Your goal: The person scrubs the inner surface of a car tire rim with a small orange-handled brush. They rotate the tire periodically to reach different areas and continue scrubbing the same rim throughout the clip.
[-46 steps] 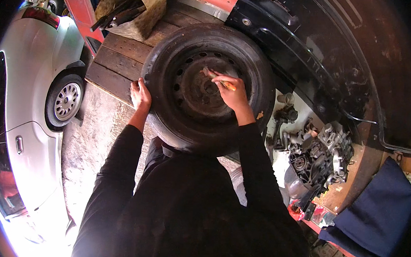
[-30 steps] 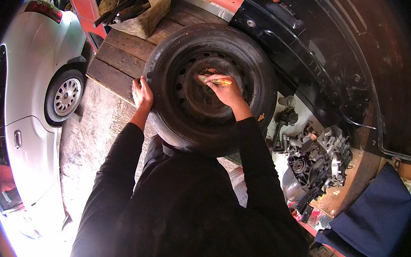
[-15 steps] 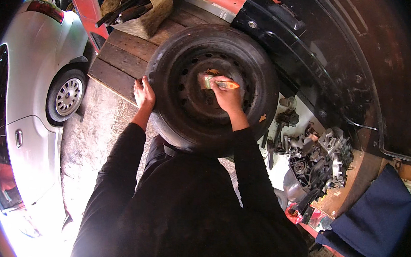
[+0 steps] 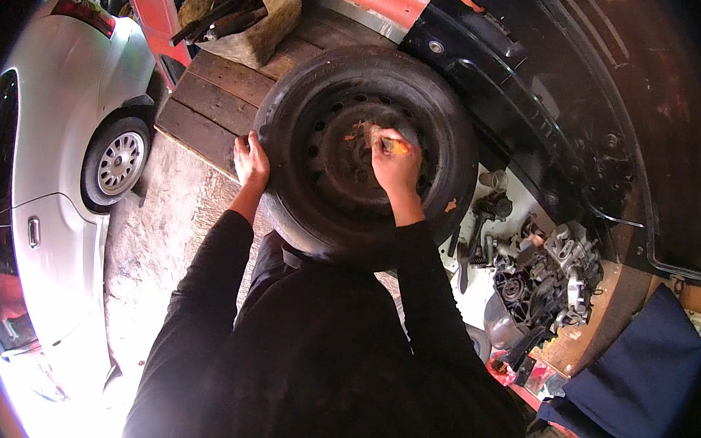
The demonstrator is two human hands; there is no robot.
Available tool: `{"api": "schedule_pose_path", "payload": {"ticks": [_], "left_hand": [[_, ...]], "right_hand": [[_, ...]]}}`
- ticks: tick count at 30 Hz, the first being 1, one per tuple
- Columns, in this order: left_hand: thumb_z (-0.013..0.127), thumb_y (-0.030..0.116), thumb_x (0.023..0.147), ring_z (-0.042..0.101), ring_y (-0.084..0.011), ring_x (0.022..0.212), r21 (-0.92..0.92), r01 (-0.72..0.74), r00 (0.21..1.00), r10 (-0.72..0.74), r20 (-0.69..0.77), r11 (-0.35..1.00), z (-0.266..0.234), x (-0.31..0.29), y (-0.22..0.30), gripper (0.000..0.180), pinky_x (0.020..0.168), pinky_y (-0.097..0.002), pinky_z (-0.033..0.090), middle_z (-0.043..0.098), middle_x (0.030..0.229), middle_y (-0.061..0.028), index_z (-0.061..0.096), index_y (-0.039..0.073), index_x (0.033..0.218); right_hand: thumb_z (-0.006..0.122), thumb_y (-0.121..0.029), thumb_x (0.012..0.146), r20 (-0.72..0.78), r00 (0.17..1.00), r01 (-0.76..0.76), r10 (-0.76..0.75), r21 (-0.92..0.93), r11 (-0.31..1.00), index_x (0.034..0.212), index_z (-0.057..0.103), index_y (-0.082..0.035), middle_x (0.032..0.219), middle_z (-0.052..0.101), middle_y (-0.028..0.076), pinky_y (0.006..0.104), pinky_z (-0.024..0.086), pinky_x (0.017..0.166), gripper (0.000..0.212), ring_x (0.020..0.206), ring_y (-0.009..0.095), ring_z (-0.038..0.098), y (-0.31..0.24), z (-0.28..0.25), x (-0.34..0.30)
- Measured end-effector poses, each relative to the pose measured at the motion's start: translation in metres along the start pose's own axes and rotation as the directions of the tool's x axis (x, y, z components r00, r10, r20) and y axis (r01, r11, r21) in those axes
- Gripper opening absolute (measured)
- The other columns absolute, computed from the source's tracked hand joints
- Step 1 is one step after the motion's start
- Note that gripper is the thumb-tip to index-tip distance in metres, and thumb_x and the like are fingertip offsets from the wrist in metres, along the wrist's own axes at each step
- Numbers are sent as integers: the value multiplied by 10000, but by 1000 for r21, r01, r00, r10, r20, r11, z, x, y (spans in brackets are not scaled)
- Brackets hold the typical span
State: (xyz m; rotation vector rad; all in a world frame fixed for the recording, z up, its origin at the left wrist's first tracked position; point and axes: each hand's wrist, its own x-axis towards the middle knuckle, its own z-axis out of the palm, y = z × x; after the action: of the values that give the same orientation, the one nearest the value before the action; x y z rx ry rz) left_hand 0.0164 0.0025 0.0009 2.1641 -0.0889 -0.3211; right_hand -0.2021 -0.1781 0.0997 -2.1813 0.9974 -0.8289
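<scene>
Workshop clutter frames the job, with a silver car (image 4: 58,137) on the left and a large black panel (image 4: 550,111) filling the upper right. Between them, a plank bench (image 4: 205,106) bears the wheel (image 4: 344,169), which lies on its side close in front of the person. Against the left edge of its tyre rests the left hand (image 4: 251,161), open, fingers extended; a firm, even press there should stop the wheel turning under the strokes. The right hand (image 4: 396,172) is closed around an orange-handled tool (image 4: 398,147) over the middle of the wheel, probably a brush, though its working end is too hidden and blurred to be sure. Short, controlled strokes following the curve would suit, working outward to the ring of vent holes (image 4: 314,150), with extra care around the small orange-brown patch (image 4: 361,129) near the centre.
</scene>
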Motion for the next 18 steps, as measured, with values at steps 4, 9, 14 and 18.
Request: {"api": "schedule_pose_path", "payload": {"ticks": [4, 9, 14, 18], "left_hand": [[474, 488, 1025, 563, -430, 1168, -9, -10, 1000, 10, 17, 1000, 1, -1, -1, 552, 1020, -480, 421, 614, 1211, -257, 596, -25, 1186], [479, 476, 1024, 559, -425, 1182, 16, 19, 999, -20, 40, 1000, -1, 0, -3, 542, 1028, -479, 418, 613, 1221, -256, 597, -25, 1195], [480, 461, 1027, 553, -430, 1197, -4, -16, 1000, 16, -1, 1000, 1, -3, 2, 538, 1035, -482, 415, 606, 1243, -266, 594, -29, 1215], [478, 464, 1027, 553, -433, 1192, 6, -15, 1000, 15, 22, 1000, 3, 1, 1, 538, 1030, -488, 415, 608, 1233, -265, 594, -31, 1201]], "right_hand": [[703, -89, 869, 104, 994, 46, -36, -95, 994, 933, 739, -105, 927, 758, 100, 395, 566, 738, 75, 857, 327, 731, 10, 0, 7], [703, -85, 870, 385, 919, -2, 78, -195, 981, 914, 760, -141, 935, 764, 77, 404, 567, 763, 91, 882, 318, 733, -4, -40, 27], [687, -28, 869, 363, 914, 175, -183, 55, 983, 919, 746, -57, 1050, 764, 112, 393, 571, 866, 83, 984, 315, 731, 12, -29, 39], [689, -19, 836, 650, 734, 261, -196, -3, 965, 941, 780, -128, 1054, 760, 101, 410, 567, 872, 177, 972, 349, 712, 32, -23, 49]]}}
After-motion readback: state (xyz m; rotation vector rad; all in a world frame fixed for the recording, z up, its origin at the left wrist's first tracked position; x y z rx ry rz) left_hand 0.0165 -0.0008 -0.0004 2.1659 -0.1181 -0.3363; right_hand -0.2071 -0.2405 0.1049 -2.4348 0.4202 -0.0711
